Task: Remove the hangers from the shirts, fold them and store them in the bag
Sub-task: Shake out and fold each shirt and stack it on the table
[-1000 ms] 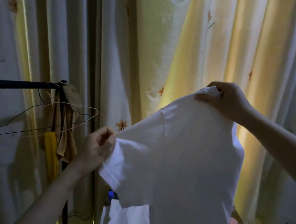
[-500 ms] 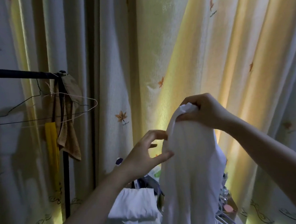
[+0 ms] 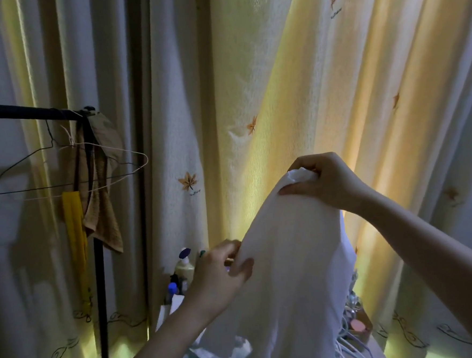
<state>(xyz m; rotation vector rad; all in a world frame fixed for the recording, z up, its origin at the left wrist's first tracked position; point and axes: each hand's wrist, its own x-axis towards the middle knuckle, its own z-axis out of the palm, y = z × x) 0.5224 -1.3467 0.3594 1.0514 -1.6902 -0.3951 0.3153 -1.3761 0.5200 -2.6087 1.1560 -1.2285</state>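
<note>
Right of black metal rack [image 3: 99, 272], right hand [image 3: 330, 183] clutches top of white cotton shirt [image 3: 291, 272], left hand [image 3: 221, 272] pinches its edge; slack grip likely spoils fold.

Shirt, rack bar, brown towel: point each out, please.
Shirt [image 3: 290, 259]: head view, middle of the hanging fabric.
Rack bar [image 3: 15, 110]: head view, top rail's left stretch.
Brown towel [image 3: 103, 216]: head view, lower half.

White shirt [image 3: 290, 259]; yellow curtain [image 3: 320, 89], orange leaf print.
</note>
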